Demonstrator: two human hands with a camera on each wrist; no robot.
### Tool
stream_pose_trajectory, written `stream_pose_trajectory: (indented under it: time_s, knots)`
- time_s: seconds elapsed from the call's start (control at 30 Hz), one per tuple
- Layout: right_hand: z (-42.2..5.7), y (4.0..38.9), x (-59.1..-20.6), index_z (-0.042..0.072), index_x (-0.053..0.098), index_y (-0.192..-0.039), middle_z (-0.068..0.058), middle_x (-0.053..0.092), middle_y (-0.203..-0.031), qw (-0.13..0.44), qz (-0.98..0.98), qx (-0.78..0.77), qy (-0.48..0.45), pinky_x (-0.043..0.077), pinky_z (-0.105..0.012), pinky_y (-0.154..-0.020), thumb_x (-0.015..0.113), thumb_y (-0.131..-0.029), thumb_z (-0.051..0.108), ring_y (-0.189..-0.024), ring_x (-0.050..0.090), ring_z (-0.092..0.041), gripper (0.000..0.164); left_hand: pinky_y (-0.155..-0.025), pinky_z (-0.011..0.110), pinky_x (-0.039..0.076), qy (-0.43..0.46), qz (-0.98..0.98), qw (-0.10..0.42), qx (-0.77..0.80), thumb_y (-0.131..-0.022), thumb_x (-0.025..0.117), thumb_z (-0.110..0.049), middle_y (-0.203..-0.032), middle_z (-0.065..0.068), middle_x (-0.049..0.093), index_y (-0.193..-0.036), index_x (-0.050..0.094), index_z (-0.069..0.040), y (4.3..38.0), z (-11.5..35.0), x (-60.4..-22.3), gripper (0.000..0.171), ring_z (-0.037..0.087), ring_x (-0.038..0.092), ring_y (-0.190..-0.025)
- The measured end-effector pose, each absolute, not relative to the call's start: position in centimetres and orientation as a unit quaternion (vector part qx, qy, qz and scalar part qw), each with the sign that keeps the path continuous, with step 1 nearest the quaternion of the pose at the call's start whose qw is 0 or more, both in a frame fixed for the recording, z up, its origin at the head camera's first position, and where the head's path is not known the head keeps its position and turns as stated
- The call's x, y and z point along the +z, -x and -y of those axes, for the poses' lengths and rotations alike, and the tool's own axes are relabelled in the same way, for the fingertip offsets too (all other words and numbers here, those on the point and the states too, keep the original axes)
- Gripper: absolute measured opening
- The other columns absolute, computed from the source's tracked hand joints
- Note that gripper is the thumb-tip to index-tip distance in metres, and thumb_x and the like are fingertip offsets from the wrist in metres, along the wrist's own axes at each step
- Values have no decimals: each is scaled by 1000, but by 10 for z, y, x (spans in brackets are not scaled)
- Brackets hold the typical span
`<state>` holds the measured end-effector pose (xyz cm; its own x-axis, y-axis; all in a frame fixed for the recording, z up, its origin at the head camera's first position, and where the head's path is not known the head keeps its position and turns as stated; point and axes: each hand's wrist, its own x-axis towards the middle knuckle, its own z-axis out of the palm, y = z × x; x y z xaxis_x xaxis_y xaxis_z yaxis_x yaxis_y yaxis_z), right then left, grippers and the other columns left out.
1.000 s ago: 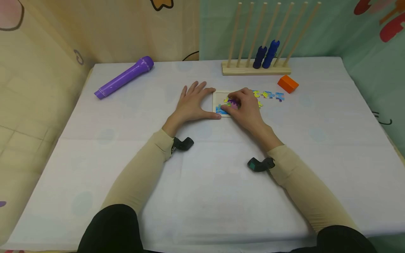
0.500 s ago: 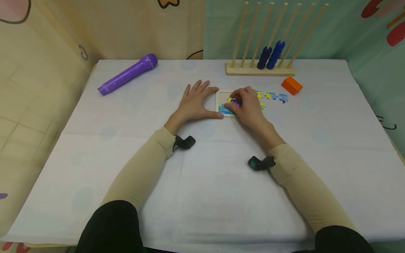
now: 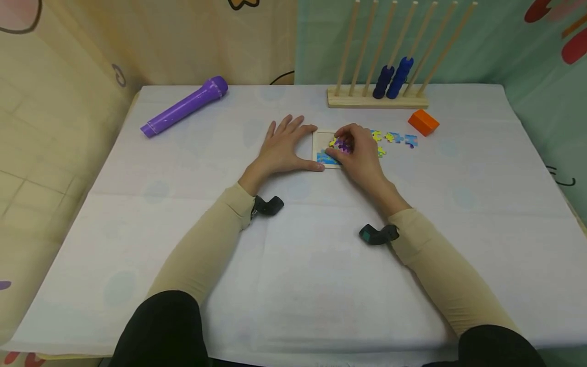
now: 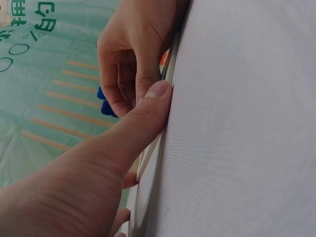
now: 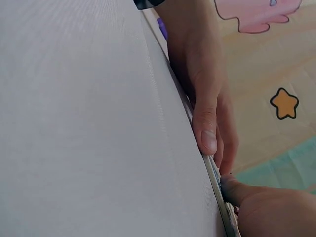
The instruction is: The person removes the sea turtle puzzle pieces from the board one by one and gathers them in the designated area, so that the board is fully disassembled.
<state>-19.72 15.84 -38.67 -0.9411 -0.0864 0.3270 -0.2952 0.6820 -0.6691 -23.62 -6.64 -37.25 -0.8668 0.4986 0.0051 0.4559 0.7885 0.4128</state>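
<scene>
A small jigsaw puzzle in a pale wooden frame (image 3: 314,148) lies flat on the table, with blue pieces (image 3: 325,158) along its near left part. My left hand (image 3: 283,150) is spread at its left side, thumb against the near edge and index fingertip by the far left corner. Over the puzzle's right part, my right hand (image 3: 362,155) has its fingers and thumb bent around a purple puzzle piece (image 3: 341,145), which they partly cover. Several loose puzzle pieces (image 3: 393,137) lie to the right. Both wrist views see the frame nearly edge-on.
At the back left lies a purple toy microphone (image 3: 185,106). A wooden peg stand (image 3: 377,103) with dark blue beads (image 3: 400,78) stands at the back. An orange block (image 3: 423,122) lies in front of its right end. White cloth (image 3: 293,270) covers the table.
The head view has shifted slightly. Both hands keep almost the same place at the puzzle; the right fingers have moved only a little over the purple piece.
</scene>
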Motion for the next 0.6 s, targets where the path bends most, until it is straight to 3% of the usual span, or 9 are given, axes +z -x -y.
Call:
stream_pose_trajectory:
  time_s: [0.17,0.33,0.6]
  knots:
    - [-159,194,-390,3,67,-122,-14,70,-109,180,881,418,-126,44,-27,-82,79,-96,12,-96,61,-24,30,-132,58,-4,-254,-943,53,208,-75,78,-79,-177,5,20,-161,41,-33,237,67,-373,105,31,4,-165]
    - [-160,191,-390,2,68,-122,-12,72,-111,189,865,450,-118,47,-16,-80,75,-99,11,-92,65,-18,25,-132,57,-4,-253,-943,57,207,-75,78,-79,-177,5,19,-162,41,-32,236,67,-371,106,30,3,-165]
    - [-161,190,-386,3,70,-121,-11,73,-111,198,845,492,-72,52,-14,-84,72,-101,12,-92,66,-13,22,-132,56,-4,-251,-944,56,207,-74,79,-79,-177,4,19,-162,40,-33,237,67,-374,106,29,3,-166]
